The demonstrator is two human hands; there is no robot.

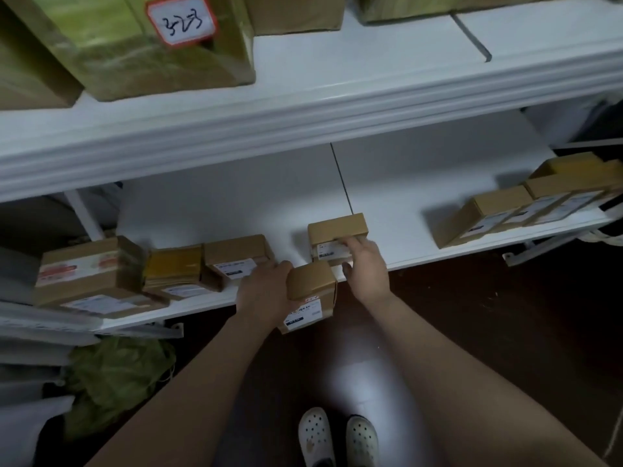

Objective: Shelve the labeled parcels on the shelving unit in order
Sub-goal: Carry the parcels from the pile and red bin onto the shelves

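Observation:
My left hand (266, 288) grips a small brown labeled parcel (312, 296) just in front of the lower white shelf (387, 183), below its front edge. My right hand (365, 267) reaches to a second small brown parcel (337, 230) standing on that shelf near the middle; its fingers touch the parcel's white label on the front face, thumb hanging below. Whether the fingers curl round the box is not plain.
Several labeled parcels (232, 257) sit at the shelf's left, more (499, 210) at its right. The upper shelf (337, 82) carries large boxes, one tagged with a handwritten number (182, 20). A green bag (114, 372) lies on the dark floor at left. My feet (337, 436) are below.

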